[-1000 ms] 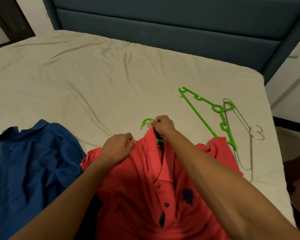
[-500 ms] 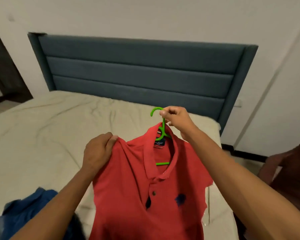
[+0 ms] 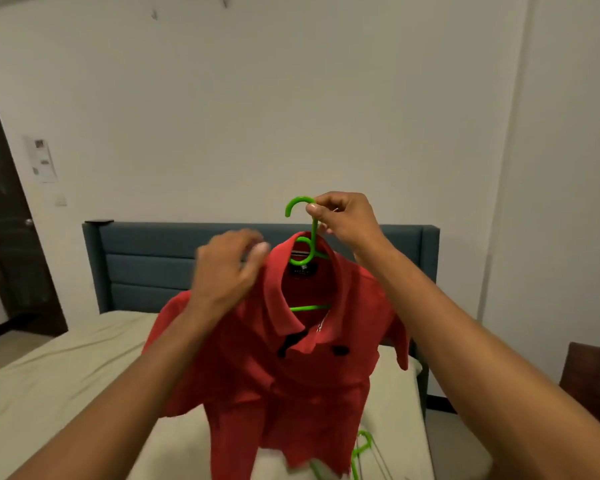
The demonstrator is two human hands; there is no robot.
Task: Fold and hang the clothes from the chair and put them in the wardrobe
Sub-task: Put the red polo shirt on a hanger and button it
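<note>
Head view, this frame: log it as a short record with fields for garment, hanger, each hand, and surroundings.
garment: red polo shirt, hung on the hanger, lifted above the bed
hanger: green hanger, hook free, neck through collar
right hand: grip pinches hanger neck below hook
left hand: at shirt's shoulder by the collar, blurred
surroundings: blue headboard, second green hanger on bed
</note>
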